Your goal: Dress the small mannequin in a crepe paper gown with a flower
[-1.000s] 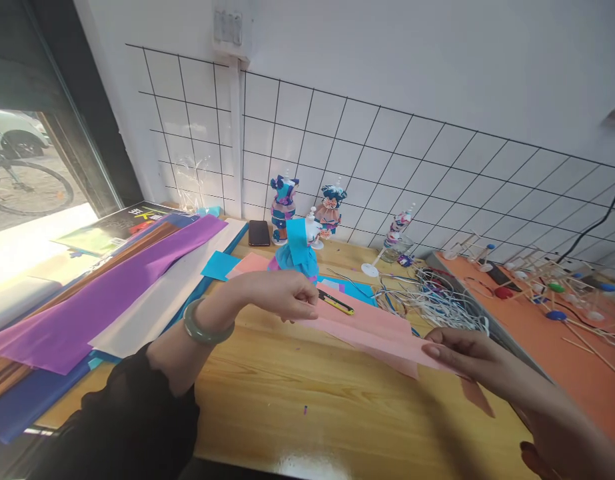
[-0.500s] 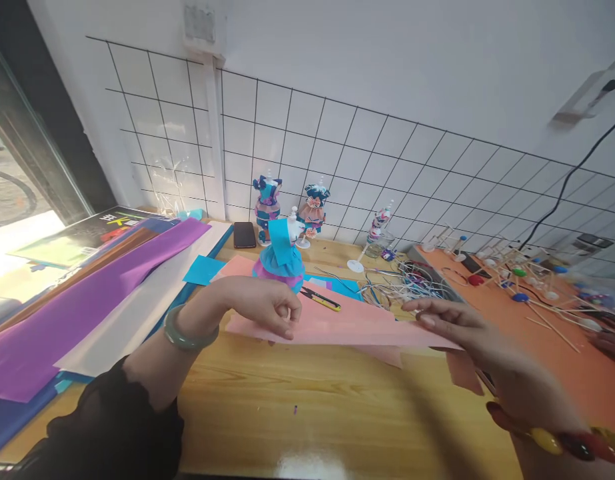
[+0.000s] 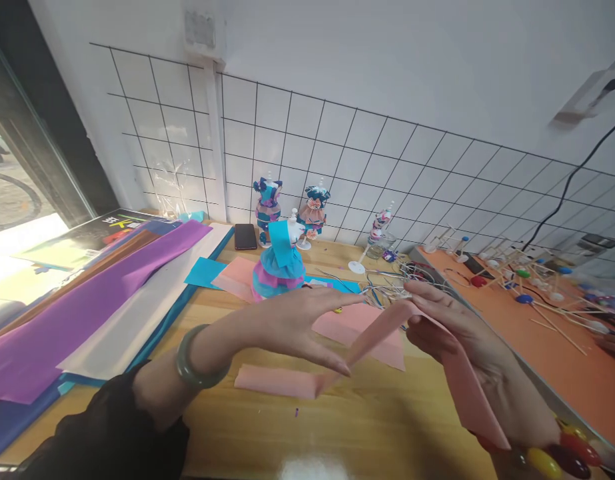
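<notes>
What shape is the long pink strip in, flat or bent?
Bent: the pink strip slopes up from the table to the right hand, then hangs down.

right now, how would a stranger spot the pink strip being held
Start at the wooden table, then find the right hand with a beaded bracelet at its wrist. That hand pinches the pink strip. Unlike the wider pink sheet lying flat behind, it is narrow and bends up off the table.

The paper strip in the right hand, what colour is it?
The paper strip is plain peachy pink, and shows best in the head view.
</notes>
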`<state>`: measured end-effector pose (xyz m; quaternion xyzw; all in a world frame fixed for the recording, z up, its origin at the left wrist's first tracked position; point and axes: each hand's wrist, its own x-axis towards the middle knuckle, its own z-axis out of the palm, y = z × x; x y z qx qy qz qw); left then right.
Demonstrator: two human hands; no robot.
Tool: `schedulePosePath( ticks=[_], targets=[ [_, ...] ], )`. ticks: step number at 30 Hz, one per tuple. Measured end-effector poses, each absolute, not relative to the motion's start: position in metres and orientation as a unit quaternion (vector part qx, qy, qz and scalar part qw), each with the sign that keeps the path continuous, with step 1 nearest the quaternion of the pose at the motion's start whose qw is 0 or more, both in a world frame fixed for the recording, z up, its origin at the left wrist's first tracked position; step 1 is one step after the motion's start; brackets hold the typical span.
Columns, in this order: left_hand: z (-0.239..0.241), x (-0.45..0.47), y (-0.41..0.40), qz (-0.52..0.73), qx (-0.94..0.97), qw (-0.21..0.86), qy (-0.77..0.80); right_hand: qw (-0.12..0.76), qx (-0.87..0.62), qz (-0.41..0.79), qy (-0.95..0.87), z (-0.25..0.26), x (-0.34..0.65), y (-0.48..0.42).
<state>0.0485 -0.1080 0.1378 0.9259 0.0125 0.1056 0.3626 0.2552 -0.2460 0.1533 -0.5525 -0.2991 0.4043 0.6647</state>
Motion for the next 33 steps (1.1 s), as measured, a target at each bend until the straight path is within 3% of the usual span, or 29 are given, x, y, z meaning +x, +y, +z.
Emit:
schedulePosePath(
  ticks=[6, 14, 22, 33],
  targets=[
    [0.129, 0.057, -0.118, 0.137, 0.9, 0.412, 0.046, 0.668, -0.482, 0.524, -0.218, 0.158, 0.233, -0.231],
    [0.112, 0.069, -0.107, 0.109, 0.862, 0.492, 0.052, 0.691, -0.399, 0.531, -0.285, 0.151, 0.239, -0.203],
    [0.118, 0.068, -0.101, -0.05, 0.788, 0.613, 0.014, 0.711, -0.421, 0.505, -0.249, 0.118, 0.266, -0.187],
    [0.111, 0.072, -0.094, -0.169, 0.816, 0.552, -0.034, 0.745, -0.441, 0.457, -0.205, 0.09, 0.287, -0.179]
  ],
)
